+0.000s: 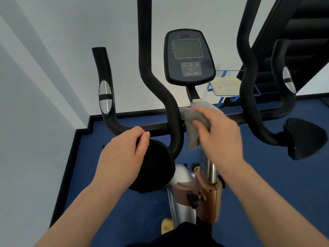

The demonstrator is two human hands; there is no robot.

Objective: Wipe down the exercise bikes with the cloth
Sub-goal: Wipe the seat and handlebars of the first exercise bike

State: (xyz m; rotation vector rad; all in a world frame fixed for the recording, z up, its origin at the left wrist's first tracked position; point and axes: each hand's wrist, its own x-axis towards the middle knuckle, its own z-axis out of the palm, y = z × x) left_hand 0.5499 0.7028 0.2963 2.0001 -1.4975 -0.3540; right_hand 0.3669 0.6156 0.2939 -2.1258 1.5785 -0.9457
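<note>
The wiping is under way at the middle of the exercise bike [197,184]: the right hand [220,132], just right of frame centre, clutches the grey cloth [192,125] and presses it against the black crossbar [156,128] where the console stem [192,92] rises. The loose end of the cloth hangs below the bar. The left hand [122,154], lower left of centre, rests on the round black pad [154,168] with its fingers curled over the pad's upper edge, steadying rather than wiping.

The next move likely calls for sliding the cloth along the bar or up the stem toward the console [189,56] at upper centre. Room is tight: the curved handlebar [170,107] stands touching the cloth's left side, and another handlebar [249,97] rises at right. To the left the wall [44,86] closes in; blue floor [110,202] lies open below.
</note>
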